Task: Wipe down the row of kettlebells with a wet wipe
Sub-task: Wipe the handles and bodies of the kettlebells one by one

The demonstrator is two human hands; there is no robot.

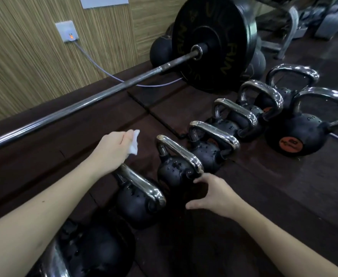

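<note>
Floor [264, 186] dark (wood-panelled wall [24, 56])

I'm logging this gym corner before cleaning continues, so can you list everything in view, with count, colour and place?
kettlebells: about eight, black with chrome handles, a diagonal row on the floor from near to far right; water drops on several
wet wipe: one, white, in the left hand, above the floor left of the row
barbell: one, steel bar, black plates, lying along the wall
medicine balls: at least two, black, behind the plates
wall socket: one, white, orange light, lilac cable running down
floor: dark brown mats
left hand: pinches the wipe
right hand: touches a kettlebell's side
</note>
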